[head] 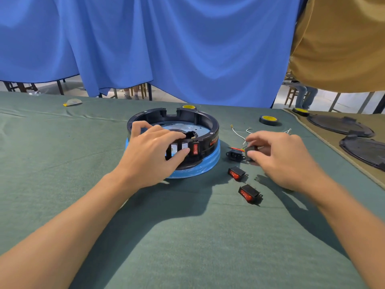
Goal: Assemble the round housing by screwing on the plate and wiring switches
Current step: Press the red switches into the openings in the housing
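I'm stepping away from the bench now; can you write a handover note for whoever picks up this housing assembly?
Left hand grips the round housing at its front wall, thumb by the fitted red switch.
Right hand pinches a dark switch over the power socket, wires trailing.
Done: metal plate lies inside the housing; one switch seated.
Left: two empty slots beside it, two loose red switches on the cloth, wiring. Plate screws: cannot tell.
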Motion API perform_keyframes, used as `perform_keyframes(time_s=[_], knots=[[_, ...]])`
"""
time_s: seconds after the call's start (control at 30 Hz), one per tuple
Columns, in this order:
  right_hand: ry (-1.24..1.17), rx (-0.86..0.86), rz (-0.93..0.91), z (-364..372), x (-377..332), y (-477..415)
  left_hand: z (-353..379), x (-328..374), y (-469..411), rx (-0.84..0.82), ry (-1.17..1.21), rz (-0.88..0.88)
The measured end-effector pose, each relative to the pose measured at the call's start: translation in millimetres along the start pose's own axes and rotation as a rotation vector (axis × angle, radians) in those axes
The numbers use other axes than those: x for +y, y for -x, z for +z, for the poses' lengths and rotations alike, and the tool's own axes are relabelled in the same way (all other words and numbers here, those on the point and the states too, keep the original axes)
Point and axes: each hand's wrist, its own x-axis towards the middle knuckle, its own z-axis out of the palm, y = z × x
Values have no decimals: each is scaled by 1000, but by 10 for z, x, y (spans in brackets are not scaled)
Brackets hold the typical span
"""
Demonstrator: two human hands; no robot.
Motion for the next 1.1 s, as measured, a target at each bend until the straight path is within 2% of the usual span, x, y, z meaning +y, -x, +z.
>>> perform_keyframes(time_s=[0.1,0.23,0.33,0.63,0.83,1.1], knots=[[-191,87,19,19,-134,25,-53,-72,-26,-20,26,-3],[-510,63,60,91,-340,87,-24,-79,4,-33,98,-79],[-591,74,28,181,-465,132,8,32,8,5,54,-50],[-387,246,-103,390,-564,221,9,255,20,25,8,-4],[-326,291,-168,473,-574,225,4,267,17,-1,17,-24],[-276,374,-226,540,-591,196,-9,288,-3,45,66,-37]])
